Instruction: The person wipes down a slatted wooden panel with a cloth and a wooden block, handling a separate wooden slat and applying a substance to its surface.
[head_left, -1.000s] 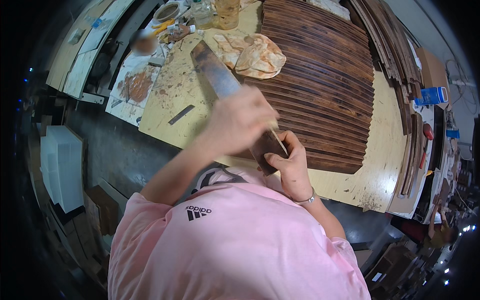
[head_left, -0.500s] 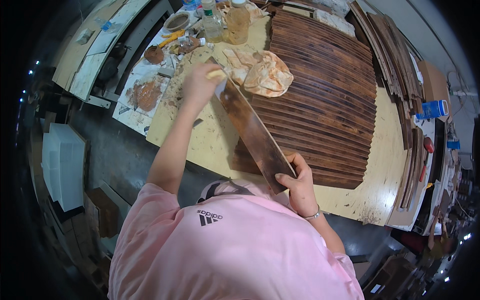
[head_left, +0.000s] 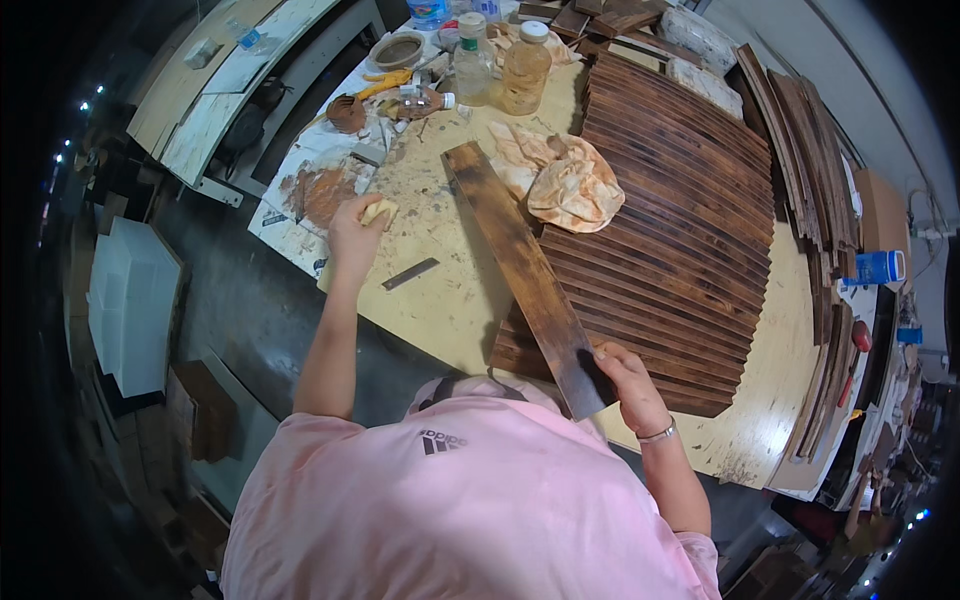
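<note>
My right hand (head_left: 632, 390) grips the near end of a long brown-stained wooden board (head_left: 522, 268), thumb on its upper face. The board slants away to the far left, tilted above the table, its surface patchy dark and amber. My left hand (head_left: 354, 236), apart from the board, is closed on a small pale yellow sponge (head_left: 380, 212) over the table's left edge. Beyond the board lies a crumpled, brown-stained cloth (head_left: 577, 190). Stained wooden strips (head_left: 680, 230) lie side by side in a wide row to the right. Between my left hand and the board rests a flat grey metal blade (head_left: 411, 274).
At the back left stand a clear bottle (head_left: 472, 65), a jar of amber liquid (head_left: 526, 70) and a round bowl (head_left: 398, 50). A smaller bottle (head_left: 424, 101) lies on its side. More boards (head_left: 800, 150) are stacked along the right, near a blue container (head_left: 877, 267).
My left hand with the sponge has come off the board's far end and moved left and nearer. The board's upper face has turned, now showing more amber; my right hand still holds it.
</note>
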